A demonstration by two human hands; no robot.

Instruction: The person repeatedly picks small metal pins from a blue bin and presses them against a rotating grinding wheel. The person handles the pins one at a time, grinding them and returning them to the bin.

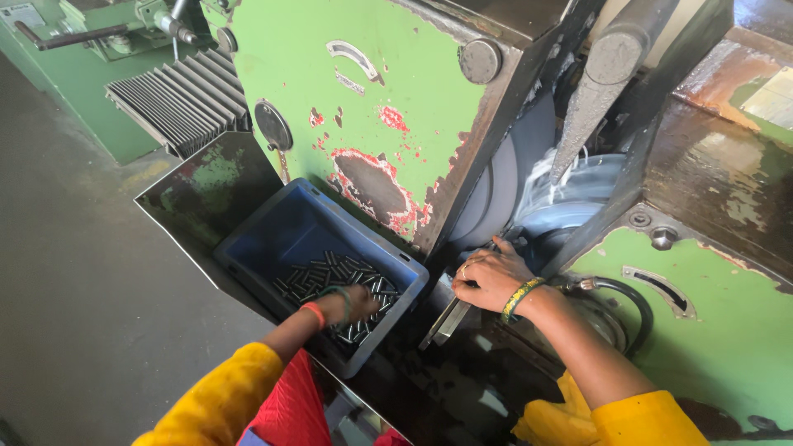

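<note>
My left hand (pixel 353 304) reaches down into a blue plastic bin (pixel 281 223) and rests among several small dark metal pins (pixel 330 268) piled at its near end; the fingers are buried in the pins, so their grip is hidden. My right hand (pixel 489 277), wearing a ring and a yellow-green bangle, sits curled at the mouth of a green grinding machine (pixel 363 91), fingers closed over a small piece on the narrow metal guide rail (pixel 446 320). A grey grinding wheel (pixel 496 194) stands just behind that hand.
A wet second wheel (pixel 570 206) and a heavy grey lever arm (pixel 599 91) are to the right of the gap. A black hose (pixel 636 301) curls by my right wrist. A ribbed bellows cover (pixel 178 99) lies at upper left, with grey floor (pixel 74 272) beyond.
</note>
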